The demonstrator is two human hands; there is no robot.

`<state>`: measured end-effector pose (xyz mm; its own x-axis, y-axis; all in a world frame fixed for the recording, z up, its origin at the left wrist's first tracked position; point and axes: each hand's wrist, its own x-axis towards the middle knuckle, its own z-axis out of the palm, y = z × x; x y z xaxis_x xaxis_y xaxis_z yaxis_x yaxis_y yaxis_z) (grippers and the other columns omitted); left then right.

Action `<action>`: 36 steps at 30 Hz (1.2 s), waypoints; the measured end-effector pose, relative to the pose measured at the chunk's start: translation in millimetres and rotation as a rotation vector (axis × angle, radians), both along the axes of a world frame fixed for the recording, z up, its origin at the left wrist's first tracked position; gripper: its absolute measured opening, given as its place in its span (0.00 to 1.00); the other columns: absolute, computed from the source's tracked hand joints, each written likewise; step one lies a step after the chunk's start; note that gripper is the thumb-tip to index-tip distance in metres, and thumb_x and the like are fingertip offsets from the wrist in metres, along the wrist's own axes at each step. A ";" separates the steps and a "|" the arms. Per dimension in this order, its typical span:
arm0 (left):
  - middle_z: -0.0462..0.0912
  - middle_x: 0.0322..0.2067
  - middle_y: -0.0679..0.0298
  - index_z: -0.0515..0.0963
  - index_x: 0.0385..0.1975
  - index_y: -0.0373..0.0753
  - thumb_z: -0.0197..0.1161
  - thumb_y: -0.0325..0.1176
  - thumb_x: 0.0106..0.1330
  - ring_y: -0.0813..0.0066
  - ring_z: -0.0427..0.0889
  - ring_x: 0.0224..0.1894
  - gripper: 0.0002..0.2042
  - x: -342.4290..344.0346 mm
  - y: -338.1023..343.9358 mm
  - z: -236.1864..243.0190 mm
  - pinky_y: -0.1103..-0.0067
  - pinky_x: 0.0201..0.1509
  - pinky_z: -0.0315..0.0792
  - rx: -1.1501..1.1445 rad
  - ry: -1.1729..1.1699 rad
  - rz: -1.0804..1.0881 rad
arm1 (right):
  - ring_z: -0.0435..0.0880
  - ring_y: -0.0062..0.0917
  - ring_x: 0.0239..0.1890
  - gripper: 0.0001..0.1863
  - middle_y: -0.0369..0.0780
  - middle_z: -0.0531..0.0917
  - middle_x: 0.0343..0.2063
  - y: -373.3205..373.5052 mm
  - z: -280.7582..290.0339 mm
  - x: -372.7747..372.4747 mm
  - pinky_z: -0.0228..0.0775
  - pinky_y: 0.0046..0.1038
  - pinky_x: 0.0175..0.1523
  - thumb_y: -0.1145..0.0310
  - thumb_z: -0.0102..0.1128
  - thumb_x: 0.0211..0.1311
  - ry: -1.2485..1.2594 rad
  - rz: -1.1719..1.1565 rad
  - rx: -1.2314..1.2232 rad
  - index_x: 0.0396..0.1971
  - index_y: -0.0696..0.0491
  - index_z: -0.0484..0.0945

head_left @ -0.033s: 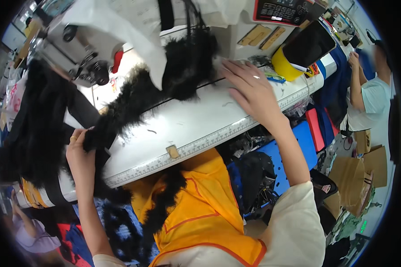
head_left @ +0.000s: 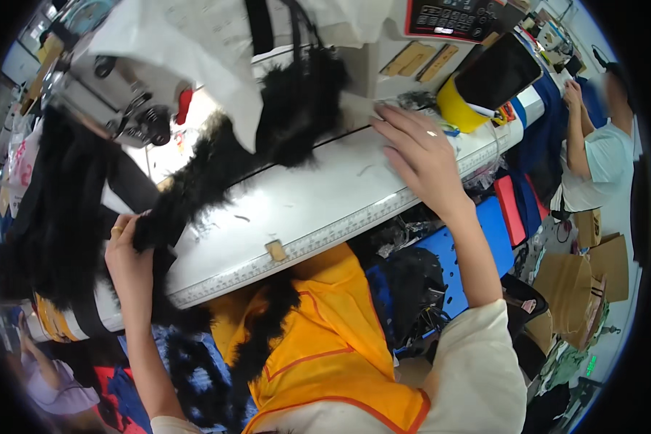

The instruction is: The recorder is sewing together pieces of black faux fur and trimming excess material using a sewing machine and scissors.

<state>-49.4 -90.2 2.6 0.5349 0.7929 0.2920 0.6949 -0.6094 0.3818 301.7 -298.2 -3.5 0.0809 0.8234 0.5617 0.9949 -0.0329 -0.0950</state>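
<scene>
**Fur strip slanted between my two hands**

I saw the white worktop (head_left: 318, 210) carrying a black fur strip (head_left: 217, 163) whose long axis ran from lower left up to the upper right. My left hand (head_left: 126, 253) was closed around its lower end at the near edge. My right hand (head_left: 419, 155) lay open, fingers spread, flat on the worktop just right of the strip's upper end.

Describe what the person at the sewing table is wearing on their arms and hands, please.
Both forearms are bare. The right arm has a cream sleeve pushed up past the elbow. The left hand wears a gold ring; the right hand shows a thin pale ring. No gloves or watch show.
</scene>
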 end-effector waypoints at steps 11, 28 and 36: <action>0.79 0.39 0.52 0.71 0.46 0.26 0.55 0.14 0.49 0.70 0.78 0.43 0.20 34.6 9.7 -5.7 0.80 0.49 0.67 -0.163 -0.167 -0.034 | 0.78 0.22 0.35 0.11 0.41 0.80 0.33 -111.8 10.7 188.5 0.69 0.24 0.42 0.70 0.51 0.61 0.368 -0.562 0.218 0.39 0.59 0.75; 0.81 0.28 0.58 0.74 0.37 0.25 0.63 0.21 0.48 0.80 0.77 0.32 0.15 26.9 -25.0 25.3 0.82 0.37 0.70 -0.353 -0.227 0.057 | 0.58 0.08 0.11 0.26 0.28 0.65 0.15 -134.2 9.0 119.7 0.46 0.12 0.17 0.68 0.56 0.58 0.966 -0.428 0.637 0.57 0.55 0.63; 0.78 0.29 0.69 0.77 0.35 0.33 0.67 0.31 0.51 0.82 0.74 0.30 0.13 32.5 -37.1 16.9 0.84 0.37 0.68 -0.947 -0.620 0.099 | 0.76 0.26 0.34 0.27 0.40 0.75 0.32 -85.5 -25.2 -130.6 0.68 0.25 0.41 0.66 0.58 0.54 1.206 0.323 -0.386 0.53 0.56 0.60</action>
